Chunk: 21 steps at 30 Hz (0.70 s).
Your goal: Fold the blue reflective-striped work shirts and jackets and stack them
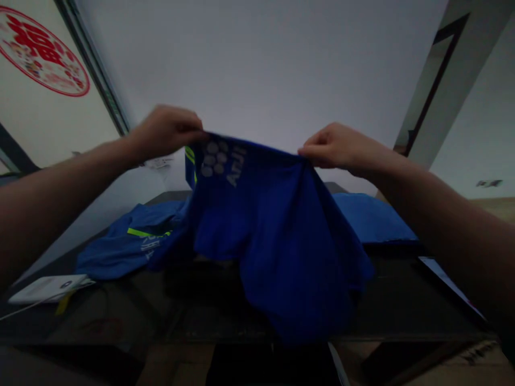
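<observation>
A dark blue shirt (273,214) with a pale printed logo and lettering hangs in the air over the table, stretched between my two hands. My left hand (171,128) pinches its upper edge beside the logo. At the other end of that edge, my right hand (336,145) grips the cloth between thumb and fingers. The lower part droops loosely toward the table's front edge. Behind it on the left lies another blue garment (116,249), crumpled, with a yellow-green stripe. Folded blue cloth (370,217) rests on the right, partly hidden by my right arm.
The dark table (132,311) stands against a pale wall (261,64). A white flat item (48,289) with a cable lies at its left side. Toward the right edge is a flat, light-surfaced object (446,281). A red round decoration (42,51) hangs at upper left.
</observation>
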### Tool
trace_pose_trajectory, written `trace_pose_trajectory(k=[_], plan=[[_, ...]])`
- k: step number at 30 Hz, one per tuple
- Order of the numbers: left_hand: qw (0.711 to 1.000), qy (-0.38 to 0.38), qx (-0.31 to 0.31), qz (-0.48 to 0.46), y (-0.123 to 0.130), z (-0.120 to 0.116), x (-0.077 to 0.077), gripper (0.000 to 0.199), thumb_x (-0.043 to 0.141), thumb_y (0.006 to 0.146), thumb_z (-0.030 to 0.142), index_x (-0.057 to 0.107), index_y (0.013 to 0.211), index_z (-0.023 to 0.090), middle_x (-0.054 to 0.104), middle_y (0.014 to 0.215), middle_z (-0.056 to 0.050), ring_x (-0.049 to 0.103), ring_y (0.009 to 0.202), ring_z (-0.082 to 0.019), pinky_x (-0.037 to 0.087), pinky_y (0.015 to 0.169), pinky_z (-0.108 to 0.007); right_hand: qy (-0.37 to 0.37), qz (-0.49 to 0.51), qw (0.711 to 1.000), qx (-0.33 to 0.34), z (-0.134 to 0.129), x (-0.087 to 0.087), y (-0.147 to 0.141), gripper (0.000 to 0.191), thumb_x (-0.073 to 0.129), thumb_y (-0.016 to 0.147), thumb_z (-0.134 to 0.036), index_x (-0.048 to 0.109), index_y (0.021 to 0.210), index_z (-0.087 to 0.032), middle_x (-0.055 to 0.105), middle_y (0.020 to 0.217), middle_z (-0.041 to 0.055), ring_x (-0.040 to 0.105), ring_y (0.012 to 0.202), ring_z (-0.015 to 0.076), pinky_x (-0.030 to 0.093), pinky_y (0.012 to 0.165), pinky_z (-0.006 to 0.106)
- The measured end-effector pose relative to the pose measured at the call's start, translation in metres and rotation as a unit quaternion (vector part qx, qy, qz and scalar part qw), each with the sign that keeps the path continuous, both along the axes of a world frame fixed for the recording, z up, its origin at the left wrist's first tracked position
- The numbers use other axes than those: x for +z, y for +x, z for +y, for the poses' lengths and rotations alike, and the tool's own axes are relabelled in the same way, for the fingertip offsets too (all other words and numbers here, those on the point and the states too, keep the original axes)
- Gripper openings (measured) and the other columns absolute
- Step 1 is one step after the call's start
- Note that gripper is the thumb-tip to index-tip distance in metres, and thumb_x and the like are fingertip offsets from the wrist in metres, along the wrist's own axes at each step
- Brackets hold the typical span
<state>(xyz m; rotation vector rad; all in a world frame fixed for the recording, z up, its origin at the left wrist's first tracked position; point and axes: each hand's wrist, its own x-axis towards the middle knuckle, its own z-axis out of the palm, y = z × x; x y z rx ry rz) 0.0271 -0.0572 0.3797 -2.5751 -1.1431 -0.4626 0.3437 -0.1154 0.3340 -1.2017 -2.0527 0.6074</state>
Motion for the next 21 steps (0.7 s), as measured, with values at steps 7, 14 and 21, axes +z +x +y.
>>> trace_pose_trajectory(k=[7, 14, 21], plan=[[0.992, -0.083, 0.076, -0.059, -0.001, -0.005, -0.003, 0.030, 0.051, 0.091, 0.038, 0.065, 0.085, 0.012, 0.059, 0.063, 0.002, 0.058, 0.066, -0.011, 0.046, 0.080, -0.028, -0.033, -0.011, 0.994, 0.106, 0.003, -0.004, -0.012, 0.031, 0.065, 0.080, -0.029, 0.052, 0.055, -0.017, 0.044, 0.047, -0.0041, 0.040, 0.046, 0.0069, 0.029, 0.045, 0.021], [0.940, -0.147, -0.034, -0.306, 0.036, -0.024, -0.018, 0.020, 0.047, 0.095, 0.033, 0.053, 0.086, 0.016, 0.060, 0.077, -0.001, 0.063, 0.067, -0.011, 0.053, 0.071, -0.028, -0.033, 0.048, 0.980, 0.190, 0.005, -0.018, -0.034, 0.030, 0.071, 0.076, -0.034, 0.062, 0.101, -0.018, 0.065, 0.080, 0.0010, 0.056, 0.068, 0.0116, 0.042, 0.051, 0.019], [0.923, -0.134, -0.087, -0.350, 0.047, -0.063, -0.015, 0.041, 0.024, 0.101, 0.043, 0.027, 0.137, 0.024, 0.051, 0.131, -0.007, 0.059, 0.111, -0.020, 0.049, 0.086, -0.035, 0.010, 0.220, 0.965, 0.140, 0.014, -0.017, -0.067, 0.006, 0.064, 0.080, -0.016, 0.061, 0.085, -0.015, 0.061, 0.074, -0.0021, 0.057, 0.072, 0.0129, 0.047, 0.066, 0.024]])
